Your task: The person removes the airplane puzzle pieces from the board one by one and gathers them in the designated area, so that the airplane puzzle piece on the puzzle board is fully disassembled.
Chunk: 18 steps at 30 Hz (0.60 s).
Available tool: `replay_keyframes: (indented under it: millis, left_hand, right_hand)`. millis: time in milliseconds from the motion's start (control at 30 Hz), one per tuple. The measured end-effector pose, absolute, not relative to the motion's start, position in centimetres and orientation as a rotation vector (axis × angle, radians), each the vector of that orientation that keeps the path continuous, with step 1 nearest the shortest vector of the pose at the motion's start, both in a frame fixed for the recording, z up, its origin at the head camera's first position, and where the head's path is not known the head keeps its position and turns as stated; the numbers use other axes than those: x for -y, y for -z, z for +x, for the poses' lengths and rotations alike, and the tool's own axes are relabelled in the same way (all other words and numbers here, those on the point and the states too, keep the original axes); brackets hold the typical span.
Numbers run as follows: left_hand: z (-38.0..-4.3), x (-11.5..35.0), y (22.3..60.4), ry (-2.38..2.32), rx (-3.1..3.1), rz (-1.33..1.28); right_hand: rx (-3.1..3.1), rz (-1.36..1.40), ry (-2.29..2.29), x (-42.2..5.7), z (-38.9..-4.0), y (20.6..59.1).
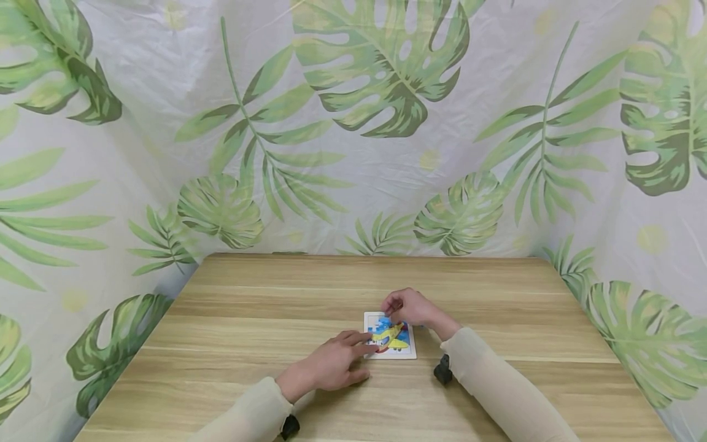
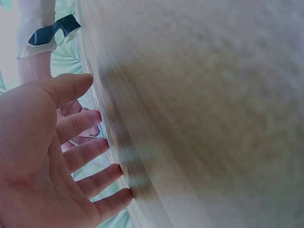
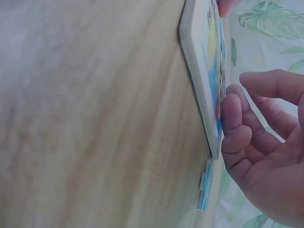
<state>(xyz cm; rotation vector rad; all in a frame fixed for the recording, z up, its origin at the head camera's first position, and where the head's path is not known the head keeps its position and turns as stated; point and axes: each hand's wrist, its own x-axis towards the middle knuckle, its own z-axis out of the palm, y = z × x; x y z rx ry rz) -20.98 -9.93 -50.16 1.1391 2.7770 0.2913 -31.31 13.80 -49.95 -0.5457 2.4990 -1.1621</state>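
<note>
A small jigsaw puzzle board [image 1: 409, 355] with a white border lies flat on the table, showing a yellow airplane on blue. My left hand [image 1: 334, 361] is spread flat from the left, its index and middle fingertips resting on the board's left part and the thumb on the wood. Over the far right corner of the board is my right hand [image 1: 411, 307], fingers loosely bent. In the right wrist view its fingertips [image 3: 232, 111] are right at the picture, the thumb stands apart, and nothing shows between them. A loose blue puzzle piece [image 3: 205, 187] lies beside the board, near the right wrist.
The wood-grain table [image 1: 248, 319] extends around the board on all sides. A leaf-print cloth [image 1: 353, 153] hangs behind the table and along both sides. Black wrist straps show at the left cuff [image 1: 289, 426] and right cuff [image 1: 443, 370], close over the tabletop.
</note>
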Motion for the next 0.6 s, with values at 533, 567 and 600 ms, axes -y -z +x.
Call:
replay_keyframes:
  millis: [533,567,600]
  left_hand:
    - [-21.02,9.92,50.15,-0.293,-2.774,1.143]
    - [-21.03,9.93,50.19,-0.293,-2.774,1.141]
    - [-21.04,9.94,50.24,-0.294,-2.774,1.139]
  right_hand:
    - [-2.526,-0.546,1.109,-13.61,-31.22,50.26]
    - [-2.528,-0.554,1.107,-13.59,-31.2,50.26]
    - [-2.53,-0.562,1.104,-13.57,-31.17,50.26]
